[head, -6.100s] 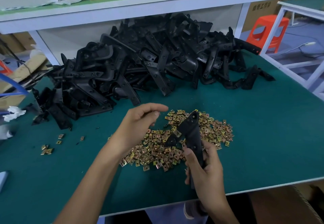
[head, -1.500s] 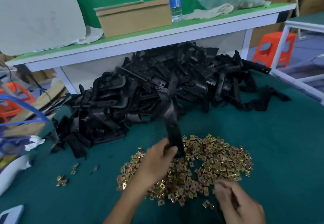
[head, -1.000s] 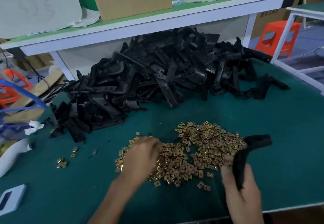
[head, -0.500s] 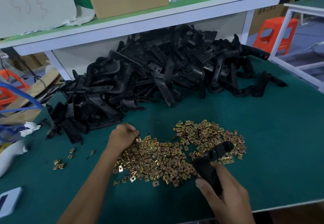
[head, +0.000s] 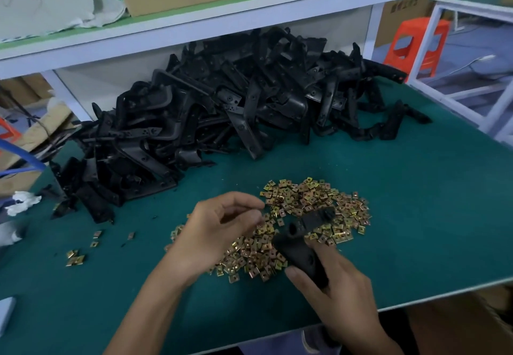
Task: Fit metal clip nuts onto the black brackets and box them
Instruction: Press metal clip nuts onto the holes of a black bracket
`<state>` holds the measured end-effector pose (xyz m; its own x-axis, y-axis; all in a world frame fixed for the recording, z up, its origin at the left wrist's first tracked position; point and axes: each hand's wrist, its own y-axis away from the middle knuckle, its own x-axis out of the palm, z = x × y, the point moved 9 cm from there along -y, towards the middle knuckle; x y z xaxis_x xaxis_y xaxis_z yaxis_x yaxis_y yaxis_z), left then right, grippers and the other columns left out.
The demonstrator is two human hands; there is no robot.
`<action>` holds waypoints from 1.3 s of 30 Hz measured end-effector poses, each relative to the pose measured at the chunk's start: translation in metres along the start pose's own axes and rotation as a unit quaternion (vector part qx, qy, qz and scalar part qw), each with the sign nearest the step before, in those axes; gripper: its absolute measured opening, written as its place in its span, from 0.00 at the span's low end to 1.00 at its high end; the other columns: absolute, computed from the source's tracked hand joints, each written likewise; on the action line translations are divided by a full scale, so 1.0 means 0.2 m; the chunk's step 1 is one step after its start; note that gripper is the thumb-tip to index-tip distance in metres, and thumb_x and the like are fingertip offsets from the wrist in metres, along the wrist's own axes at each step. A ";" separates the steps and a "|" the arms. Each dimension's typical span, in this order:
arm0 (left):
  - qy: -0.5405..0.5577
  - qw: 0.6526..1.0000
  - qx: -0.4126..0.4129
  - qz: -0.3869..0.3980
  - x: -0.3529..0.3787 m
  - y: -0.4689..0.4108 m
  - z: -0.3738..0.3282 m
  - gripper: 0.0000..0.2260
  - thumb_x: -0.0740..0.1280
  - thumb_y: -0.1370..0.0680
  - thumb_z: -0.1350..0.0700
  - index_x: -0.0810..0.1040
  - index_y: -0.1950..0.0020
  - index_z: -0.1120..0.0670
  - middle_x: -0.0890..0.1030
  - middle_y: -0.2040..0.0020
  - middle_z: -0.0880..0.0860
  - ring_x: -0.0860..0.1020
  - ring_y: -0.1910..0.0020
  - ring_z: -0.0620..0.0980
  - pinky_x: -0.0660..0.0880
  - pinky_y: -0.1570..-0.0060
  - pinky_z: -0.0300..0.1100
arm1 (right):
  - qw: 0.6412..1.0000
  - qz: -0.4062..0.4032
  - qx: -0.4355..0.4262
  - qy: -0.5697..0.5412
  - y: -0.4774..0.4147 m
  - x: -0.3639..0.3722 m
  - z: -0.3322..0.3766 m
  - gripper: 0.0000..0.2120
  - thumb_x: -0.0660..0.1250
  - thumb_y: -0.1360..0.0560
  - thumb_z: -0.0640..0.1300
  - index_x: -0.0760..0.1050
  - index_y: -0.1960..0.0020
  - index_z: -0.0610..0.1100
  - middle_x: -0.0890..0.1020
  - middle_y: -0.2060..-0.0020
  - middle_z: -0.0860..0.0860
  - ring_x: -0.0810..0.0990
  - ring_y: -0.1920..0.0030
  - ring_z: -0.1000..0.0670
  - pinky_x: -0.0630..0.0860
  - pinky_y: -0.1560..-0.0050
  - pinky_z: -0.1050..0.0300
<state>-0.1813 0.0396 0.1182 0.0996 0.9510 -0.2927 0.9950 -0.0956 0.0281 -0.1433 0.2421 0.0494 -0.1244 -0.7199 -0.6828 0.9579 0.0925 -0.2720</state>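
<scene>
Head view: green table [head: 416, 216], white shelf [head: 194, 30] behind, orange stool [head: 416, 41] right.

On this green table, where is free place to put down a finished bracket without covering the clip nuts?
The table is bare right of the clip nuts, up to its right edge, and also near the front-left edge, below the few stray nuts. The back is crowded with the bracket pile; both hands work over the middle.

You have two hands, left hand [head: 219, 232] and right hand [head: 333, 293], and one held bracket [head: 302, 249]. Bracket heap [head: 236, 110] at twelve o'clock and clip nuts [head: 305, 207] are too many to count.
</scene>
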 end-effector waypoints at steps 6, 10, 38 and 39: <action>-0.029 0.999 0.001 -0.028 -0.02 0.04 -0.03 0.05 0.70 0.21 0.59 0.86 0.51 0.50 0.86 0.56 0.53 0.83 0.55 0.53 0.80 0.51 0.44 | 0.993 -0.022 -0.065 0.098 0.00 0.02 0.06 0.32 0.55 0.25 0.75 0.80 0.36 0.56 0.83 0.56 0.60 0.82 0.57 0.53 0.74 0.66 0.60; -0.038 0.999 -0.010 -0.023 -0.03 0.07 0.00 0.12 0.65 0.17 0.61 0.84 0.43 0.47 0.85 0.55 0.49 0.81 0.56 0.43 0.78 0.53 0.34 | 0.989 -0.011 -0.082 0.126 0.01 0.04 0.07 0.31 0.52 0.23 0.74 0.79 0.34 0.57 0.81 0.59 0.58 0.81 0.59 0.51 0.72 0.68 0.59; 0.001 0.995 -0.056 -0.081 -0.03 0.11 0.16 0.05 0.72 0.23 0.64 0.85 0.52 0.56 0.86 0.61 0.55 0.81 0.65 0.45 0.76 0.63 0.35 | 0.983 -0.014 -0.112 0.148 0.00 0.08 0.06 0.25 0.58 0.24 0.71 0.79 0.35 0.59 0.79 0.62 0.58 0.79 0.61 0.52 0.67 0.69 0.60; -0.001 0.995 -0.057 -0.081 -0.03 0.11 0.17 0.05 0.72 0.23 0.64 0.85 0.53 0.55 0.86 0.61 0.55 0.82 0.65 0.46 0.76 0.63 0.35 | 0.982 -0.014 -0.112 0.148 0.01 0.08 0.06 0.25 0.58 0.24 0.70 0.78 0.35 0.59 0.78 0.62 0.58 0.79 0.61 0.52 0.68 0.70 0.60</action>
<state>-0.1595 0.0213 0.0892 -0.0623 0.9504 -0.3048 0.9916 0.0937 0.0893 -0.1414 0.2222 0.0455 -0.2520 -0.4955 -0.8313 0.8760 0.2481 -0.4135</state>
